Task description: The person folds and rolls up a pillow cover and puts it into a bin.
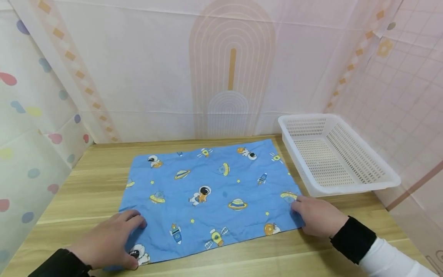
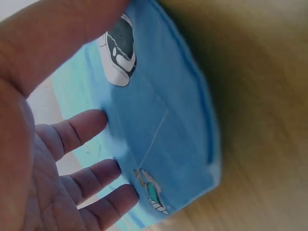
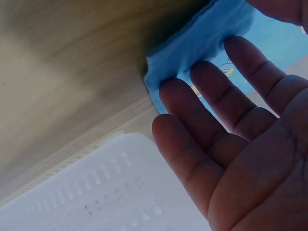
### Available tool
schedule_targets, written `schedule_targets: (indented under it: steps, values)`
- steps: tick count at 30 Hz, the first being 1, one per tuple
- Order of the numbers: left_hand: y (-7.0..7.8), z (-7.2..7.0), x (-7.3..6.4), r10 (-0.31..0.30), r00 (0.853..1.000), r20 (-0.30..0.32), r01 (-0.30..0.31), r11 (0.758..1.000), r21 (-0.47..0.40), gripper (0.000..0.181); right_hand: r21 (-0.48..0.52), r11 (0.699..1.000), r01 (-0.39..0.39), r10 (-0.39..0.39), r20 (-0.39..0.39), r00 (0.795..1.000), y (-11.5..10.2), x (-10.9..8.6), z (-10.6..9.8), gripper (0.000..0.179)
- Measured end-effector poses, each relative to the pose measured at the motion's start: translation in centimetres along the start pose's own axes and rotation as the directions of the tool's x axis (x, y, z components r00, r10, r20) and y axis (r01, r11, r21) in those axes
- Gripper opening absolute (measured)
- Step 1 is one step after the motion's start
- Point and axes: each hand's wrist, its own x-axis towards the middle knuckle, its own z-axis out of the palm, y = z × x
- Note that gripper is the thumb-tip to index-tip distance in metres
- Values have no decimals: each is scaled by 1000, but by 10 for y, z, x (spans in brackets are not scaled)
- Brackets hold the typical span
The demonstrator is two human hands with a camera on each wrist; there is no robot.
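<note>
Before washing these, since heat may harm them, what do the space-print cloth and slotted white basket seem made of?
Space-print cloth: matte fabric, perhaps cotton or blend, given its soft creases. Slotted white basket: probably molded plastic, smooth, given its rounded rim and slots.

No legible text or numbers

On the light brown wood-grain table (image 1: 79, 184), whose near edge falls outside the head view, the bare left hand (image 1: 109, 239) hides part of the left edge of the rectangular blue space-print cloth (image 1: 214, 184), and the bare right hand (image 1: 319, 216) covers a bit of its right edge. The right wrist view crops the white rectangular perforated plastic basket (image 3: 96, 183); both wrist views blur the wood grain.
</note>
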Motion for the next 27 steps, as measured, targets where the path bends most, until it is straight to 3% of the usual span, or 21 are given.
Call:
schedule_targets:
  steps: [13, 21, 27]
  values:
    - [-1, 2, 1, -7, 1000, -31, 7, 1000, 2, 48, -49, 998, 30, -33, -63, 997, -2, 1, 1, 24]
    - [-5, 7, 1, 34, 995, -89, -31, 999, 34, 42, -82, 996, 28, -34, -78, 996, -2, 4, 6, 25]
    - [-4, 7, -1, 33, 995, -90, -34, 999, -7, 48, -102, 994, 35, -45, -100, 994, -1, 5, 7, 20]
